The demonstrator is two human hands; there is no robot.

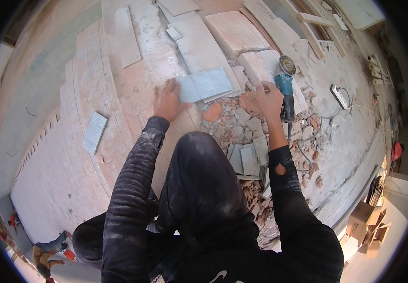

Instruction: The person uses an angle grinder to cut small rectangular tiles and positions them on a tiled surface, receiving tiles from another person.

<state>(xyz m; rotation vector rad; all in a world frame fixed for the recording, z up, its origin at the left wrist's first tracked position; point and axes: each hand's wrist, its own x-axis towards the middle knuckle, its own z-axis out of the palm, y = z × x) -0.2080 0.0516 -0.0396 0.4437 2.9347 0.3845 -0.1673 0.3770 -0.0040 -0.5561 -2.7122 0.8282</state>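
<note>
A pale blue marbled tile (205,84) with lines across it lies on a larger pale slab (194,47). My left hand (168,99) rests at its left end, fingers spread and touching it. My right hand (267,98) has its fingertips bent together beside a teal angle grinder (284,94); what they hold is too small to make out. The grinder has a disc at its upper end and a cord trailing down. A smaller blue tile (94,132) lies to the left.
Rubble (227,113) and offcuts (246,159) lie by my knee. A power strip (338,96), wooden frame (315,23), rolls (374,68) and cardboard boxes (364,221) are to the right. Another person (48,257) is at the lower left.
</note>
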